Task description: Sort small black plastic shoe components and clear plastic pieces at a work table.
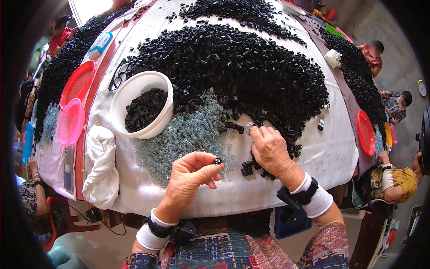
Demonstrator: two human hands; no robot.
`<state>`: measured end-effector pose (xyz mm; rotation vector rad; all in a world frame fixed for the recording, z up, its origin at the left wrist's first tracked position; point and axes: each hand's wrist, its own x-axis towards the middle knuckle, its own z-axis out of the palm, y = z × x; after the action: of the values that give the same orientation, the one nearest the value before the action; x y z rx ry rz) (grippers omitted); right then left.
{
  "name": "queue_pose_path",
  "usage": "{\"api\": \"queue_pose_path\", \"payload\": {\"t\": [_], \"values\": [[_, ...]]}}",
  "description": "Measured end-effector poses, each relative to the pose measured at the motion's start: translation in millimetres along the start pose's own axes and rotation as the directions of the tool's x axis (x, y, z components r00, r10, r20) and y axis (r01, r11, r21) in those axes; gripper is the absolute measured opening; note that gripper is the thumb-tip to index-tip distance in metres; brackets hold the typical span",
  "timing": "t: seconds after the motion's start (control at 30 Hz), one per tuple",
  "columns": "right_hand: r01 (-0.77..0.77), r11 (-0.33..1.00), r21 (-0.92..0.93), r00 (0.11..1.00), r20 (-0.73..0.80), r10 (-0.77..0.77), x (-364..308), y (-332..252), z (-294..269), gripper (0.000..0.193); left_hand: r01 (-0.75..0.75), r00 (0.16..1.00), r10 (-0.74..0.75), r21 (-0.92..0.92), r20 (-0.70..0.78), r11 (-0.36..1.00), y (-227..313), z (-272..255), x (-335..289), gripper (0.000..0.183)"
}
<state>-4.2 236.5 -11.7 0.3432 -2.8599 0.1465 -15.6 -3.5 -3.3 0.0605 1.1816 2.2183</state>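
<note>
My left hand (192, 175) pinches a small black ring-shaped part (217, 160) between thumb and forefinger, above the white cloth (161, 197). To its right, my right hand (272, 150) is closed at the fingertips beside a few black cylindrical parts (234, 127). A small greyish bit shows at those fingertips, too small to make out. Between and behind my hands spreads a heap of small grey coil springs (179, 139). Beyond it lies a large heap of small black parts (233, 67). Several loose black parts (247, 168) lie below my right hand.
A white tub (117, 107) holding black parts stands left of the springs. Glasses (118, 75), a crumpled white cloth (99, 168), a phone (68, 168), a pink basket (71, 122) and red trays (366, 133) lie around. Other people (398, 184) sit along both sides.
</note>
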Motion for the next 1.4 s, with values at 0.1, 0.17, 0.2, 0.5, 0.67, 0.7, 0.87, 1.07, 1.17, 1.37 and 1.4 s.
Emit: {"api": "queue_pose_path", "payload": {"t": [0.1, 0.17, 0.2, 0.5, 0.67, 0.7, 0.87, 1.07, 1.17, 1.37, 1.4], "values": [[0.057, 0.998, 0.011, 0.998, -0.006, -0.057, 3, 1, -1, 0.040, 0.009, 1.000, -0.009, 0.005, 0.011, 1.000, 0, 0, 0, 0.018], [0.025, 0.975, 0.221, 0.998, -0.066, -0.011, -1, -6, -8, 0.045, 0.011, 1.000, -0.011, 0.005, 0.016, 1.000, 0, 0, 0, 0.018], [0.046, 0.939, 0.341, 0.994, -0.111, -0.009, 1, -13, -13, 0.043, 0.025, 1.000, -0.025, 0.001, 0.011, 1.000, -1, 2, 0, 0.019], [0.239, 0.753, 0.613, 0.960, -0.263, -0.090, -3, -61, -39, 0.035, 0.042, 0.996, -0.031, -0.139, 0.078, 0.989, -9, 5, 3, 0.016], [0.272, 0.774, 0.572, 0.914, -0.405, -0.022, -9, -68, -33, 0.030, 0.084, 0.995, -0.070, -0.204, 0.075, 0.975, -8, 9, 0, 0.017], [0.294, 0.773, 0.562, 0.904, -0.427, -0.033, -9, -69, -32, 0.031, 0.089, 0.995, -0.077, -0.224, 0.065, 0.971, -10, 8, 2, 0.017], [0.280, 0.775, 0.567, 0.899, -0.437, -0.005, -10, -71, -29, 0.030, 0.094, 0.995, -0.087, -0.233, 0.043, 0.968, -13, 7, 2, 0.016], [0.085, 0.600, 0.796, 0.910, -0.308, 0.279, -13, -77, -23, 0.026, 0.058, 0.998, -0.062, -0.229, -0.013, 0.972, -13, 14, 2, 0.016], [0.022, 0.455, 0.890, 0.886, -0.229, 0.404, -13, -75, -17, 0.025, 0.029, 0.999, -0.034, -0.275, -0.015, 0.961, -18, 19, 6, 0.016], [0.048, 0.389, 0.920, 0.897, -0.211, 0.388, -12, -80, -20, 0.025, -0.027, 1.000, 0.026, -0.205, -0.008, 0.978, -12, 15, 1, 0.015], [0.056, 0.388, 0.920, 0.901, -0.214, 0.378, -13, -79, -21, 0.025, -0.035, 0.999, 0.034, -0.202, -0.007, 0.979, -11, 17, 1, 0.015]]}}
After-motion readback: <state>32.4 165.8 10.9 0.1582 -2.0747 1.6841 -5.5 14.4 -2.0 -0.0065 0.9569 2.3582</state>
